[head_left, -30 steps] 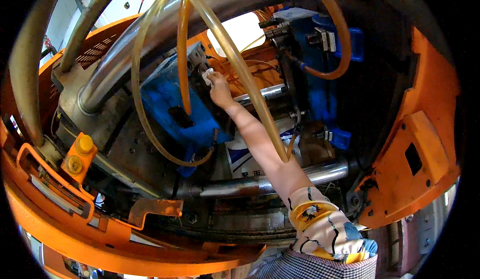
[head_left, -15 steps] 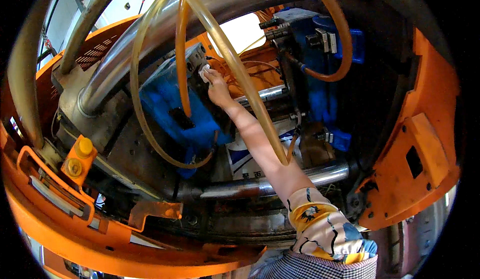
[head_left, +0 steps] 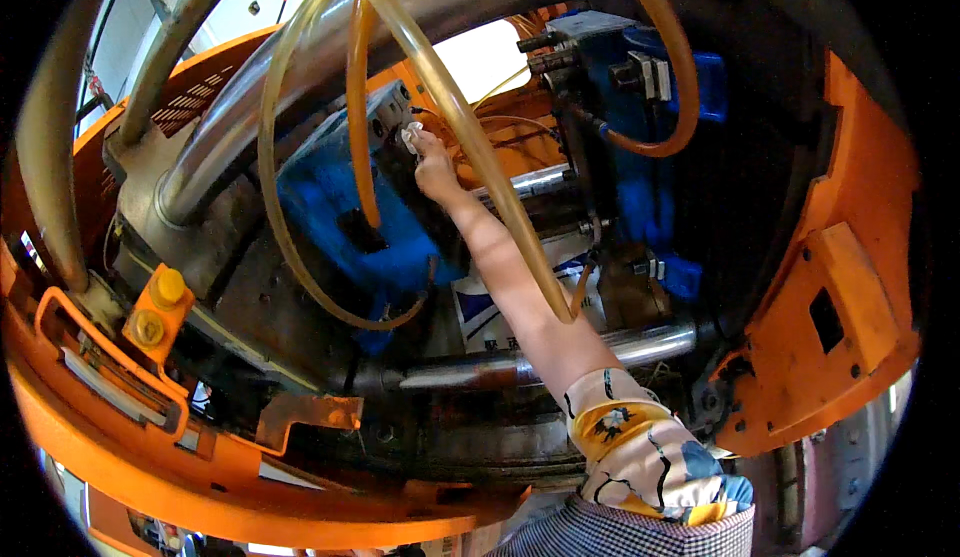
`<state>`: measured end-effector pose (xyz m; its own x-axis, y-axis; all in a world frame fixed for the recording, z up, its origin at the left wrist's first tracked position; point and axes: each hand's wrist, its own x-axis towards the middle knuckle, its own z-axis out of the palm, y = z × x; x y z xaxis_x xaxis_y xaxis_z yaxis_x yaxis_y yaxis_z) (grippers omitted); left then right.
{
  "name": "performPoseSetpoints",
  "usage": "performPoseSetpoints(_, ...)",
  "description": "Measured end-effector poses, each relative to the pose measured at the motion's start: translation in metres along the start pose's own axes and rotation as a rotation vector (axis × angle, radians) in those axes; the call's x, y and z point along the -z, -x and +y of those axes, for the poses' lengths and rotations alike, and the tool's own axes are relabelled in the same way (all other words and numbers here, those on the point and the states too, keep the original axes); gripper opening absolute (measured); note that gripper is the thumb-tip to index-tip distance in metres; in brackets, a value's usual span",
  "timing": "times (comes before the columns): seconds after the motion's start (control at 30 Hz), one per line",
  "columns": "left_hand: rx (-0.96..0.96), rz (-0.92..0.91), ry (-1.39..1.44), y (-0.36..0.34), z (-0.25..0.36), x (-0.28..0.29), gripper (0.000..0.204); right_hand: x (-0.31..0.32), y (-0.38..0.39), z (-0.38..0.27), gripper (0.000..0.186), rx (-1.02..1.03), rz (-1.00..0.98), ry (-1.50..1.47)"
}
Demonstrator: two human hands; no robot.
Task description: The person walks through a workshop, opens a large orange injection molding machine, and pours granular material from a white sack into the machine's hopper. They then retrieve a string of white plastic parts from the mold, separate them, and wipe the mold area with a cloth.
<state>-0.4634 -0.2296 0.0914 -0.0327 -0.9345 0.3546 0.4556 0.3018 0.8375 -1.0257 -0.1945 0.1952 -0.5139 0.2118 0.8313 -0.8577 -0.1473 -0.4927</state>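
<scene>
My right hand (head_left: 434, 169) reaches far into the machine, its arm slanting up from the lower right. The fingers are closed on a crumpled white cloth (head_left: 411, 137), pressed at the dark inner face of the left blue mould block (head_left: 325, 202), near its upper end. Whether it is cloth or paper is too small to tell for sure. Opposite, across a gap, stands the right blue mould block (head_left: 640, 192) with dark pins (head_left: 552, 61) pointing toward the left one. My left hand is out of view.
A translucent yellow hose (head_left: 470, 142) crosses in front of my forearm. Another hose (head_left: 272, 177) loops by the left block; an amber hose (head_left: 688, 67) curves at the right. Steel bars (head_left: 650, 345) run across below and above. Orange guards (head_left: 850, 287) surround the opening. A printed white sack (head_left: 480, 322) lies beneath.
My right hand stays at the upper inner face of the left block, shifted only slightly. The white cloth has changed shape a little in the fingers.
</scene>
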Motion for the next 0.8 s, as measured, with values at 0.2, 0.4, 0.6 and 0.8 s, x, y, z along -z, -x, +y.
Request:
performPoseSetpoints(0.2,0.158,-0.139,0.236,0.019,0.02,-0.011,0.04,0.023,0.016,0.005,0.029,-0.354,-0.056,-0.26)
performPoseSetpoints(0.4,0.047,-0.085,-0.226,0.019,0.019,-0.016,0.037,0.053,0.05,-0.036,0.027,-0.603,0.034,-1.278)
performPoseSetpoints(0.6,-0.304,-0.162,-0.475,0.046,0.044,-0.056,0.05,0.062,0.065,-0.039,0.024,-0.693,0.13,-1.233)
performPoseSetpoints(0.8,-0.309,-0.206,-0.489,0.052,0.054,-0.066,0.055,0.062,0.065,-0.042,0.02,-0.728,0.197,-0.786)
